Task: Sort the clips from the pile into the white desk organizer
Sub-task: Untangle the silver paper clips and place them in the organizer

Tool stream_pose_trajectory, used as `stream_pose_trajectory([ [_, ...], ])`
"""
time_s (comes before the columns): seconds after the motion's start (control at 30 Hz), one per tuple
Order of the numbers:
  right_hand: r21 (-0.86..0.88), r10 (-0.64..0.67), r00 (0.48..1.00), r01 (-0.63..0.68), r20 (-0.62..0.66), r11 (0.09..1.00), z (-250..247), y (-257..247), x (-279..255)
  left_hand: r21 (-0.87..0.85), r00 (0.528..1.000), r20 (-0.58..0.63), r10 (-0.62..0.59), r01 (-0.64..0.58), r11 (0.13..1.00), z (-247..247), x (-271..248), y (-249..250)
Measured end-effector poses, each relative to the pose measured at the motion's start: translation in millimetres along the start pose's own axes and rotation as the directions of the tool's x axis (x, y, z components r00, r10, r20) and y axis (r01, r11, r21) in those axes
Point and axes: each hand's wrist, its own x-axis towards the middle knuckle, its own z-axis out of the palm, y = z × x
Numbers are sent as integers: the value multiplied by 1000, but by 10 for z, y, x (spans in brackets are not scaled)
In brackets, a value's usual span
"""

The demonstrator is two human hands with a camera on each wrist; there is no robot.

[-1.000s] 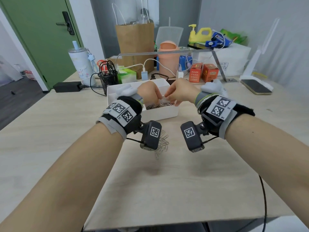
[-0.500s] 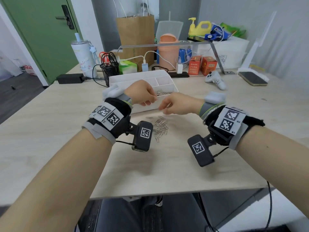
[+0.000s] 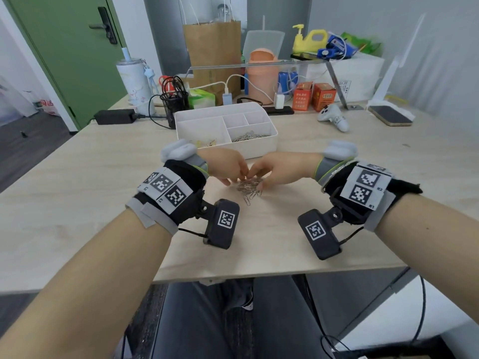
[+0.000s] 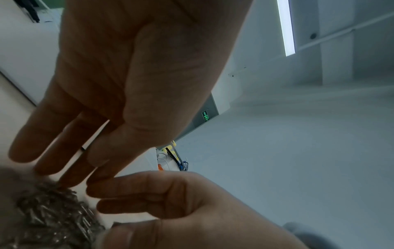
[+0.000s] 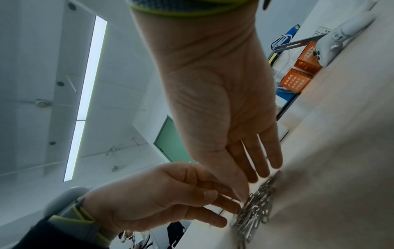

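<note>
A pile of silver paper clips (image 3: 249,189) lies on the wooden table in front of the white desk organizer (image 3: 261,149). My left hand (image 3: 236,177) reaches onto the pile from the left, its straight fingers (image 4: 64,176) touching the clips (image 4: 51,212). My right hand (image 3: 256,179) comes in from the right, fingertips (image 5: 263,171) down on the same pile (image 5: 255,208). Neither hand plainly holds a clip. The organizer's front right compartment holds silver clips (image 3: 247,137); gold clips (image 3: 208,143) lie in its left compartment.
Behind the organizer stand a black mesh pen cup (image 3: 174,102), a white tumbler (image 3: 134,84), a paper bag (image 3: 213,53), an orange bin (image 3: 261,73) and two orange boxes (image 3: 313,95). A white controller (image 3: 334,117) and a phone (image 3: 390,115) lie at the right.
Both hands have drawn back from over the organizer and come down onto the clip pile on the table. The head view now looks from farther back.
</note>
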Motion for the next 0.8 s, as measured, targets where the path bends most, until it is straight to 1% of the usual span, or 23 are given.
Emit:
stream_pose_trajectory([
  [0.07, 19, 38, 990, -36, -137, 999, -16, 16, -59, -104, 1000, 9, -16, 16, 994, 17, -2, 29],
  [0.1, 32, 68, 980, -63, -188, 997, -19, 29, -66, -153, 1000, 2, -27, 27, 988, 26, 0, 40],
  [0.13, 47, 101, 974, -93, -205, 995, -23, 37, -61, -207, 999, -9, -41, 38, 978, 26, 11, 42],
  [0.17, 56, 134, 974, -126, -184, 990, -18, 34, -55, -264, 998, -24, -59, 51, 963, 25, 23, 40],
  [0.2, 55, 165, 977, -159, -136, 986, -4, 20, -38, -314, 996, -36, -86, 71, 947, 19, 36, 31],
  [0.27, 22, 206, 978, -205, -45, 979, 38, -11, 5, -374, 987, -40, -157, 131, 918, 12, 39, 21],
  [0.3, -8, 211, 977, -211, -25, 977, 61, -32, 32, -390, 981, -30, -191, 164, 906, 17, 44, 5],
  [0.37, -72, 205, 978, -206, -26, 976, 91, -78, 80, -408, 968, 9, -250, 232, 883, 41, 38, -29],
  [0.43, -85, 185, 982, -188, -39, 979, 109, -132, 120, -423, 958, 19, -287, 268, 866, 72, 72, -83],
  [0.47, -72, 173, 984, -176, -46, 982, 110, -153, 132, -430, 957, 15, -290, 268, 862, 85, 83, -92],
  [0.57, 42, 159, 987, -158, -36, 987, 118, -187, 168, -515, 953, 68, -296, 288, 807, 115, 92, -103],
  [0.63, 77, 164, 986, -160, -36, 984, 124, -182, 183, -536, 954, 88, -287, 288, 793, 119, 109, -86],
  [0.7, 110, 175, 984, -170, -38, 979, 123, -183, 208, -580, 960, 75, -269, 262, 772, 110, 113, -65],
  [0.8, 169, 208, 978, -202, -22, 965, 118, -183, 242, -601, 964, 8, -265, 216, 770, 100, 121, -41],
])
